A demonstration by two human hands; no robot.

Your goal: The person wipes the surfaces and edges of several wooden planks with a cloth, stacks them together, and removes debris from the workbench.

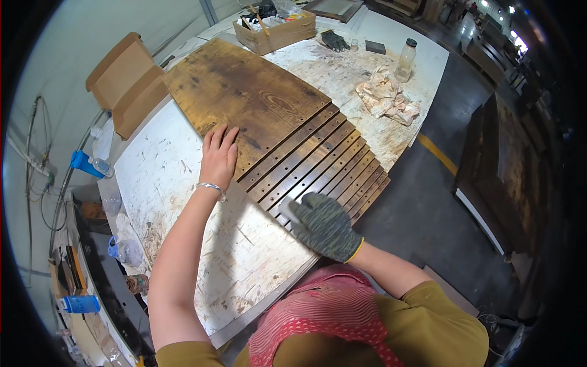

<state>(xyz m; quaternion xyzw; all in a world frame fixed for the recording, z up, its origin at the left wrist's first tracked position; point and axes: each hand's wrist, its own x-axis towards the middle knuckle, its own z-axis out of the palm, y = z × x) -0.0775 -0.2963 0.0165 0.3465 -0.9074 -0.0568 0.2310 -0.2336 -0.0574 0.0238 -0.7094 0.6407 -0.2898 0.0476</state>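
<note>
A stack of brown stained wooden boards [244,92] lies on the white worktable, fanned out so that several edges with drilled holes show as steps toward me. On the left edge of the top board, my bare left hand [219,153] lies flat with its fingers stretched out. My right hand [327,227], in a dark grey-green knitted glove, is closed round a small pale grey pad [287,209]. It presses this pad against the nearer stepped edges at their left end. The glove covers much of the pad and part of the boards.
A cardboard box of tools [275,37] stands at the back; an opened carton [131,85] is at the left. Toward the far right lie a dark glove [334,41], a dark block [375,47], a glass jar [406,60] and a crumpled rag [386,96]. Dark wooden furniture [501,165] stands beyond the table.
</note>
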